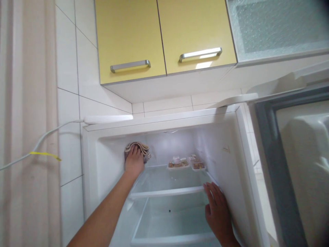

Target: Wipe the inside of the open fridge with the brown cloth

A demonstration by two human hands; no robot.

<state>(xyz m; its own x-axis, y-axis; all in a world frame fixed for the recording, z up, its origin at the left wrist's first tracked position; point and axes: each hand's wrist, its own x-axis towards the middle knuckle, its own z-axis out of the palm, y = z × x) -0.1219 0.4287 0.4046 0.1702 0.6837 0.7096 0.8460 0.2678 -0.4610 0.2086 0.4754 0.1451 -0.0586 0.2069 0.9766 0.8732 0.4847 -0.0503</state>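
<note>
Deep inside an open refrigerator (pixel 89 164), my left hand (pixel 135 161) presses a folded, patterned cloth (pixel 143 148) against the left inner wall near the back. The cloth is bunched under its fingers. My right hand (pixel 217 206) is at the right front end of the upper glass shelf (pixel 167 180), its fingers extended and slightly apart near the shelf's white front edge. Nothing shows in that hand. Toward the back right of this shelf sit two clear food packs, a wider pack (pixel 178 164) and a smaller pack (pixel 197 164), both with brownish contents.
A lower shelf (pixel 164 238) lies beneath. On the right the refrigerator door (pixel 290 164) stands swung out. Yellow cabinets (pixel 131 41) with metal handles hang above. A pale cable (pixel 46 135) with a yellow tie runs along the left to a white object (pixel 108 119) on top.
</note>
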